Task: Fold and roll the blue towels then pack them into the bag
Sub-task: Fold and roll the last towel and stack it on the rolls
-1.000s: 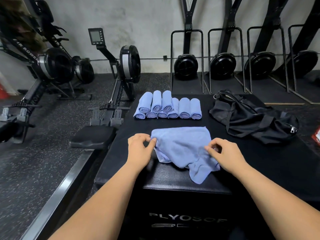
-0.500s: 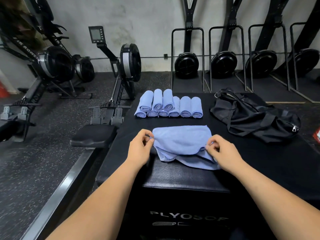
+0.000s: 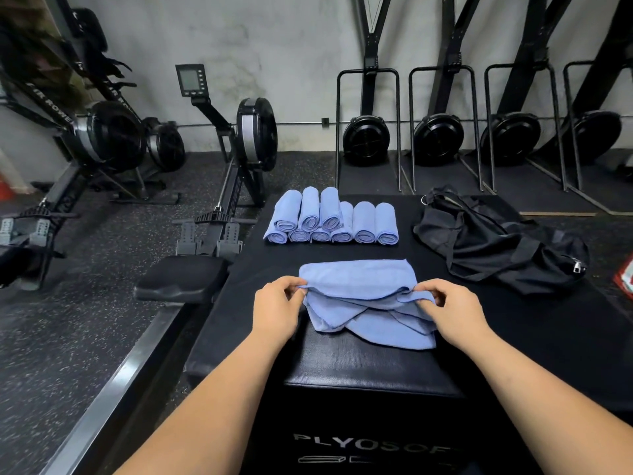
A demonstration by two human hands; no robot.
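Nearest the camera is the black padded plyo box [image 3: 370, 368], with the lettering "PLYOSOF" visible on its front face. Both forearms reach over it.

The left hand [image 3: 277, 311] pinches the left end of a raised fold in the blue towel [image 3: 359, 279], thumb and fingers curled on the cloth. The right hand [image 3: 452, 310] pinches the right end of the same fold in like manner.

The towel lies part-folded on the box top between the hands. Its long axis runs left to right, across the person. The near layers are uneven, with a loose corner pointing toward the near right. The far edge lies flat.

Beyond it, well apart, sit the rolled towels [image 3: 330, 221]: six in a row with three stacked on the left part. Their long axes run near to far, with the spiral ends facing the person.

The black bag [image 3: 496, 245] lies crumpled to the right of the rolls, its zip pull at the right end.

Farthest off, rowing machines [image 3: 253, 135] stand on the floor along the wall.
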